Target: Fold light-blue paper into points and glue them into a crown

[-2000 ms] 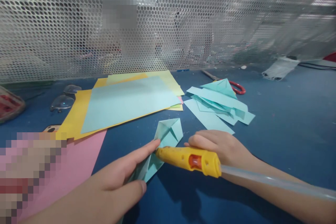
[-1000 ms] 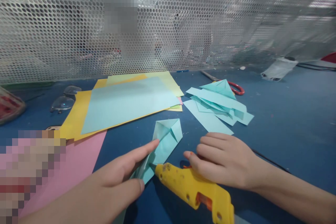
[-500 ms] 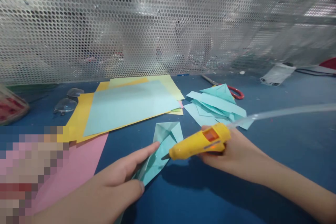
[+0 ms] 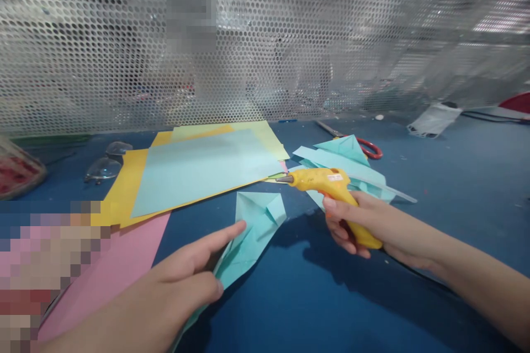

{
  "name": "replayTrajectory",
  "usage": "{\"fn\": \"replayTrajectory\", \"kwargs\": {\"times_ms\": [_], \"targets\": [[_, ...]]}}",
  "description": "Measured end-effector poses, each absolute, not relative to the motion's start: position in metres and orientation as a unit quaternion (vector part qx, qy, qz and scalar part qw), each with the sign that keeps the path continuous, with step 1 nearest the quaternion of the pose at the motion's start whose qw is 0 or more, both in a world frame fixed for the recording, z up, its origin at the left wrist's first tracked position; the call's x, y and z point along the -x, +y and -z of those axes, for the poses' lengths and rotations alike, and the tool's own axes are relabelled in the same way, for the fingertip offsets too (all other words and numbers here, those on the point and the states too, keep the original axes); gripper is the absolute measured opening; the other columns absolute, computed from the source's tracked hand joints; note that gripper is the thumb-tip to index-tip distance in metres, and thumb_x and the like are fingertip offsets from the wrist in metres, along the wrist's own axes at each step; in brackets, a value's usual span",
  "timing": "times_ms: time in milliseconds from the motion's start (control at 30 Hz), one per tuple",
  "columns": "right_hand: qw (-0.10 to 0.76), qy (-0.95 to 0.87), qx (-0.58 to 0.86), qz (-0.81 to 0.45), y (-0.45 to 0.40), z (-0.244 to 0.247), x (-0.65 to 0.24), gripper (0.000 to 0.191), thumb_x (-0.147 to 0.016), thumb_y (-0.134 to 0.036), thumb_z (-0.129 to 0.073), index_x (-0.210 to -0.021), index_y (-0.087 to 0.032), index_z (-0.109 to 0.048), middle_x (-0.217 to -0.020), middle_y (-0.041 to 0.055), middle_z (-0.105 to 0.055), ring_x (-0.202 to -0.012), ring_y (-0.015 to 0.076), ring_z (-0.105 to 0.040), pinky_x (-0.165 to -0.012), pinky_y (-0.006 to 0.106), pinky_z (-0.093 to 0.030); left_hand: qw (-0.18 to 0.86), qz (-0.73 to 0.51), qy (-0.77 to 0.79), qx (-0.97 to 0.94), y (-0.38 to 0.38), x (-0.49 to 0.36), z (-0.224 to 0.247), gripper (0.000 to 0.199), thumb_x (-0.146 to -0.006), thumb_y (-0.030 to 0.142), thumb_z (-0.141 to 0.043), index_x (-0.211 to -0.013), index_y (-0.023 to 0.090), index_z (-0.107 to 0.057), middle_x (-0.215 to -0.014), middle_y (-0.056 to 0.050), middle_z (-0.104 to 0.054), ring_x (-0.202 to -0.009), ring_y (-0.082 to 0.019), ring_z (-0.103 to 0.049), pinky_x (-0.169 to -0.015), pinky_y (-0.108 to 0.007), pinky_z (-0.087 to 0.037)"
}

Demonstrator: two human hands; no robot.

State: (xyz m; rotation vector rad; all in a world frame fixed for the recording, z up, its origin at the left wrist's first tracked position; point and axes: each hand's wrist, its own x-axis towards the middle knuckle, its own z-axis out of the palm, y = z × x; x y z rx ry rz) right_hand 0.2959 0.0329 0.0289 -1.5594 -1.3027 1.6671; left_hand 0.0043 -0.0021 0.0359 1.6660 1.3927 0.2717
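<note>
A folded turquoise paper piece (image 4: 259,226) is gripped along its left edge by my left hand (image 4: 182,281). The index finger lies on the paper and the thumb presses lower down; the other fingers are hidden beneath. My right hand (image 4: 356,226) is wrapped round the handle of a yellow hot glue gun (image 4: 317,179), with its metal nozzle pointing left, above and apart from the folded paper. A clear glue stick (image 4: 397,192) sticks out of the gun's back end. Behind the gun lie more folded turquoise papers (image 4: 345,151), partly covered by it.
Blue, yellow and pale green paper sheets (image 4: 207,168) lie at the back, with a pink sheet (image 4: 111,270) at left. Glasses (image 4: 103,168), red-handled scissors (image 4: 370,148) and a white mask-like item (image 4: 434,118) rest on the blue table. A perforated metal screen (image 4: 256,38) stands behind.
My right hand has lifted the glue gun up and away from the folded paper and turned it, so its handle now shows. My left hand keeps hold, and the paper's folds lie more open.
</note>
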Motion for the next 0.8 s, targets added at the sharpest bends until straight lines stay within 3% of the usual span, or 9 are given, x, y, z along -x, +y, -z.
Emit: {"fn": "replayTrajectory", "kwargs": {"times_ms": [100,267,367,467,567,700,800], "targets": [[0.282,-0.481,0.578,-0.596,0.033,-0.029,-0.294,0.048,-0.069,-0.061,-0.068,-0.061,-0.019,-0.045,-0.053,-0.0037,-0.050,-0.046,0.0086,-0.049,-0.039,0.019,-0.036,0.458,-0.100,0.587,-0.660,-0.003,-0.003,-0.035,0.054,-0.083,0.024,-0.041,-0.135,0.035,-0.051,-0.139,0.003,-0.052,-0.112,-0.029,-0.062,-0.079,-0.037,-0.058],[0.336,-0.524,0.619,-0.478,0.035,-0.031,-0.297,0.052,-0.078,-0.071,-0.049,-0.067,-0.020,-0.048,-0.062,-0.0008,-0.054,-0.056,0.0120,-0.053,-0.053,0.026,-0.044,0.481,-0.068,0.597,-0.638,-0.003,-0.006,-0.036,0.059,-0.086,0.029,-0.041,-0.144,0.039,-0.034,-0.136,0.002,-0.056,-0.099,-0.025,-0.069,-0.076,-0.036,-0.059],[0.357,-0.526,0.686,-0.353,0.043,-0.032,-0.310,0.052,-0.078,-0.070,-0.049,-0.066,-0.019,-0.053,-0.063,-0.0003,-0.054,-0.057,0.0123,-0.049,-0.054,0.027,-0.038,0.479,-0.052,0.598,-0.640,-0.002,-0.007,-0.037,0.062,-0.084,0.034,-0.047,-0.144,0.042,-0.032,-0.143,0.004,-0.049,-0.110,-0.027,-0.064,-0.085,-0.040,-0.056],[0.365,-0.497,0.757,-0.218,0.054,-0.034,-0.330,0.043,-0.082,-0.058,-0.053,-0.065,-0.018,-0.058,-0.062,0.0008,-0.054,-0.056,0.0125,-0.045,-0.054,0.028,-0.033,0.462,-0.029,0.596,-0.656,-0.002,-0.006,-0.040,0.067,-0.082,0.040,-0.053,-0.143,0.048,-0.029,-0.149,0.009,-0.039,-0.130,-0.028,-0.047,-0.104,-0.048,-0.039],[0.361,-0.462,0.795,-0.154,0.068,-0.036,-0.356,0.041,-0.089,-0.052,-0.048,-0.070,-0.018,-0.060,-0.070,0.0031,-0.059,-0.058,0.0128,-0.048,-0.056,0.028,-0.037,0.413,0.022,0.598,-0.686,-0.001,-0.006,-0.045,0.068,-0.081,0.041,-0.054,-0.141,0.056,-0.025,-0.151,0.015,-0.032,-0.138,-0.027,-0.035,-0.111,-0.053,-0.023],[0.325,-0.414,0.837,-0.153,0.085,-0.031,-0.401,0.044,-0.096,-0.051,-0.039,-0.086,-0.015,-0.062,-0.080,0.0057,-0.063,-0.055,0.0111,-0.052,-0.051,0.027,-0.042,0.373,0.025,0.564,-0.736,0.000,-0.002,-0.045,0.054,-0.086,0.040,-0.047,-0.136,0.057,-0.034,-0.147,0.019,-0.039,-0.138,-0.020,-0.036,-0.110,-0.040,-0.033],[0.280,-0.399,0.866,-0.115,0.092,-0.022,-0.435,0.031,-0.094,-0.042,-0.052,-0.109,-0.016,-0.060,-0.100,0.0049,-0.064,-0.078,0.0138,-0.062,-0.069,0.032,-0.053,0.335,-0.029,0.538,-0.773,-0.003,0.004,-0.042,0.048,-0.084,0.039,-0.053,-0.126,0.060,-0.046,-0.137,0.021,-0.050,-0.126,-0.017,-0.051,-0.105,-0.035,-0.040]]}}
